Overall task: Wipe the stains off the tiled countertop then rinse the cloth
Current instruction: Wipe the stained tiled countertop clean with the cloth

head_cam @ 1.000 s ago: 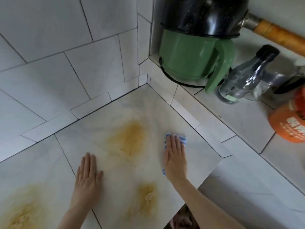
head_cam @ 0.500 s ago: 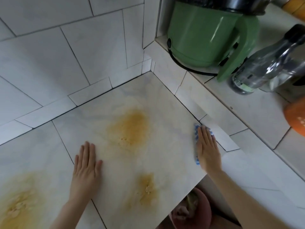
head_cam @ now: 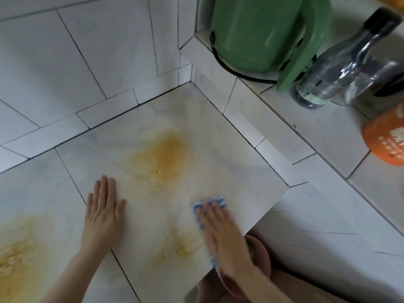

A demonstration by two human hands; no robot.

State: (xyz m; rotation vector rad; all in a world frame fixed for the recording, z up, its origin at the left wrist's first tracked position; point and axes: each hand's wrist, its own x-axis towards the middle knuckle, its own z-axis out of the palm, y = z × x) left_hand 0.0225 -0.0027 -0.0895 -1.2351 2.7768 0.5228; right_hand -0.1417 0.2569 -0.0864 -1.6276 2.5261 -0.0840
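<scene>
The right hand (head_cam: pixel 220 232) presses the cloth (head_cam: pixel 216 201) flat with straight fingers (head_cam: pixel 208 214) to rub the near stain (head_cam: pixel 185 244), while the left hand (head_cam: pixel 102 213) lies flat on the surface (head_cam: pixel 229 154), likely for balance.

A: We've got a glossy tiled countertop (head_cam: pixel 229 154) here, pale marbled glaze, smooth between thin dark grout lines.

B: And we're seeing the stains (head_cam: pixel 161 158) dull it, yellow-brown, grainy and speckled. The cloth (head_cam: pixel 215 200) reads as soft fabric, blue-and-white check, though it's blurred.

A: Up back, our green kettle (head_cam: pixel 258 33) looks like smooth plastic with a soft sheen; the bottle (head_cam: pixel 341 68) is clear and shiny, glass or plastic we can't tell
</scene>
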